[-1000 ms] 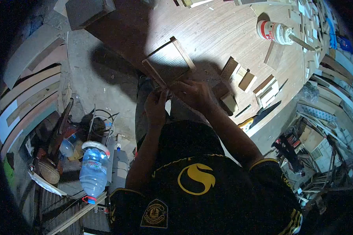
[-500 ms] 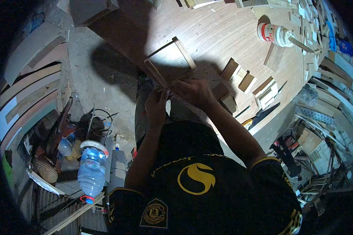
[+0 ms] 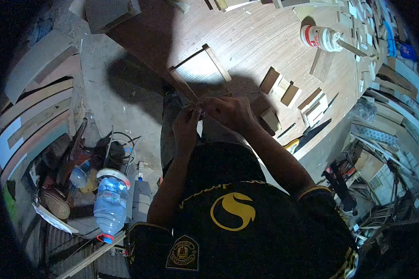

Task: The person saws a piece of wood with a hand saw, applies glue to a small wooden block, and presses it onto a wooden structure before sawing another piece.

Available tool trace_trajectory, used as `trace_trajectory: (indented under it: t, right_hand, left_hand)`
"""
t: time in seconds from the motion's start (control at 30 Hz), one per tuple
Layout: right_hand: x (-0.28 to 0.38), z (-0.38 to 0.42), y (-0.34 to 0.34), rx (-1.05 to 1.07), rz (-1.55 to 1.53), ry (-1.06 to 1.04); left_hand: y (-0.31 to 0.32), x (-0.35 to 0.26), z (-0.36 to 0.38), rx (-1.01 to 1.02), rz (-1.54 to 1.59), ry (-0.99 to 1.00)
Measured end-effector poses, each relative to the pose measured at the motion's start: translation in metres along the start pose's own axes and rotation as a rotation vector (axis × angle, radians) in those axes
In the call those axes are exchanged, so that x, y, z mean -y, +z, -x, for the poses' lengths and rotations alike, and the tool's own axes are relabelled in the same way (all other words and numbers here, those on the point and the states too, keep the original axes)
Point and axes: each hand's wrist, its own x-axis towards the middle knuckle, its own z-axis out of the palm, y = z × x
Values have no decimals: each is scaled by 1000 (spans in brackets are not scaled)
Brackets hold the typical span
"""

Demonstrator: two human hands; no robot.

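A small wooden frame (image 3: 217, 63) with a pale ribbed panel lies at the table's edge, its near corner reaching my hands. My left hand (image 3: 187, 124) is closed in a pinch at that corner, on something too small and dark to make out. My right hand (image 3: 229, 111) is closed right beside it, fingers curled near the same corner; what it grips is hidden. The fingertips of both hands nearly meet.
On the table (image 3: 260, 42) stand a glue jar (image 3: 317, 38) with a stick, small wooden blocks (image 3: 291, 95) and a yellow-handled saw (image 3: 312, 135). A large water bottle (image 3: 111, 204) is at lower left. Boards (image 3: 37, 111) are stacked at left.
The view has shifted slightly, moving the table items a little left and up. My right hand's fingers have shifted slightly at the frame's corner; both hands remain there.
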Motion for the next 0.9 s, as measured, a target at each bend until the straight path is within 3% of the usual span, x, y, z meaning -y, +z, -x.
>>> trace_trajectory:
  t: [0.13, 0.27, 0.33, 0.43, 0.57, 0.63, 0.7, 0.77, 0.8, 0.83, 0.9]
  right_hand:
    - [18, 6, -12, -86, 0, 4]
    - [29, 21, -19, -20, 28, 46]
    - [35, 29, -22, -49, 40, 48]
    - [47, 38, -36, -251, 118, -52]
    - [93, 42, -87, -252, -13, 201]
    - [108, 50, -100, -339, -144, 325]
    - [127, 55, -117, -451, -120, 349]
    - [143, 62, -127, -568, -103, 379]
    - [149, 66, -130, -632, -78, 326]
    - [155, 70, -135, -697, -47, 273]
    - [173, 82, -149, -796, 3, 266]
  left_hand:
    - [-1, 2, 7, 71, 26, -67]
    - [-9, -4, 21, 89, 7, -77]
    - [-18, 10, 20, 224, 5, 28]
    - [-25, 2, 29, 178, 10, 208]
    - [-37, -22, 44, 265, 132, 310]
    - [-39, -49, 57, 304, 85, 414]
    - [-41, -83, 68, 391, -25, 389]
    - [-36, -91, 63, 364, -115, 744]
    - [-33, -107, 72, 349, -126, 829]
    - [-33, -127, 79, 313, -260, 1041]
    - [-27, -155, 93, 330, -290, 1239]
